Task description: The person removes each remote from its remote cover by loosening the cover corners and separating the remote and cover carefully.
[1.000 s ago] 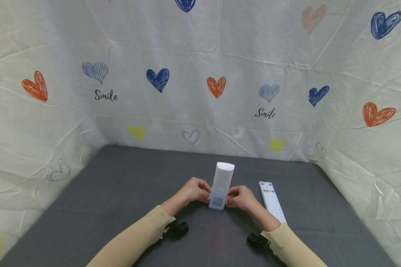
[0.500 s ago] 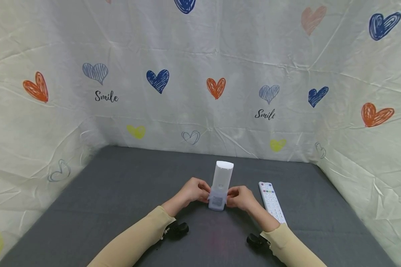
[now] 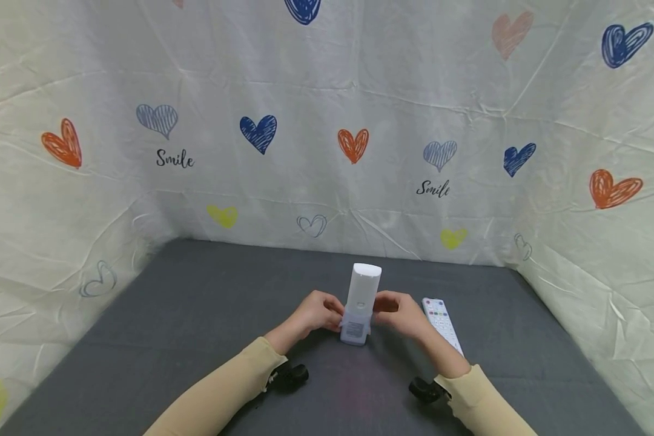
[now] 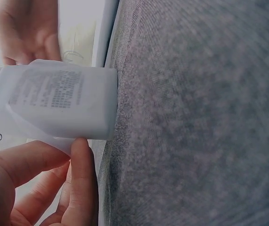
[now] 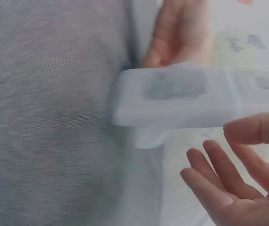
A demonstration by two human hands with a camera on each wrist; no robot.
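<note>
A white remote control [image 3: 364, 287] stands upright on the table, its back with a printed label turned toward me. A translucent plastic sleeve [image 4: 35, 110] wraps its lower part, with a loose flap on each side. My left hand [image 3: 317, 310] pinches the left flap between thumb and index finger, low near the table. On the other side, my right hand [image 3: 403, 313] has its fingers spread and apart, the thumb [image 5: 252, 129] right at the remote's edge. The right flap [image 5: 151, 137] sticks out free in the right wrist view.
A second white remote control [image 3: 441, 324] with many buttons lies face up on the dark grey table [image 3: 240, 284], partly behind my right forearm. A white curtain [image 3: 305, 79] printed with hearts and "Smile" encloses the back and sides.
My right hand has let go of the sleeve's right flap, opened, and moved slightly up and to the right. The left hand and the remote stay about where they were.
</note>
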